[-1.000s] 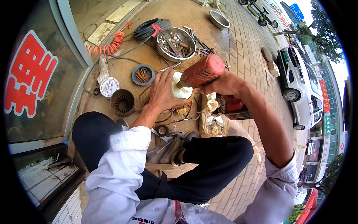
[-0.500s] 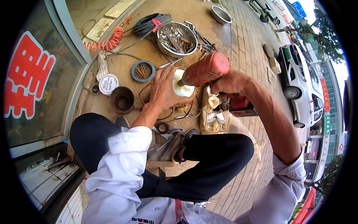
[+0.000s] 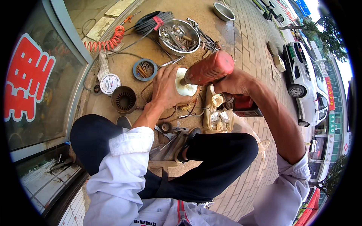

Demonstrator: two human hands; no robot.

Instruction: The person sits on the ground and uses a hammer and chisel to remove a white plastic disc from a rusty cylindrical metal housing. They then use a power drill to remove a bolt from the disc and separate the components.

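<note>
My right hand (image 3: 234, 82) is wrapped round the handle of a red cordless power tool (image 3: 212, 68), a drill or impact driver, with its battery end below my fist. The tool's nose meets a pale, rounded cap-like piece (image 3: 185, 89). Against the near left side of that piece, my left hand (image 3: 164, 87) lies with bent fingers, steadying it. A brown round body shows partly under the pale piece, its lower part hidden by my hand. Cords and wires (image 3: 184, 116) run on the ground just below.
A metal basin (image 3: 178, 37) of loose parts and a grey hose coil (image 3: 154, 23) lie beyond my hands. Leftward are a blue-rimmed dish (image 3: 144, 70), a dark slotted cylinder (image 3: 123, 100) and a white round tub (image 3: 110, 84). An open box (image 3: 218, 120) of bagged parts sits at right.
</note>
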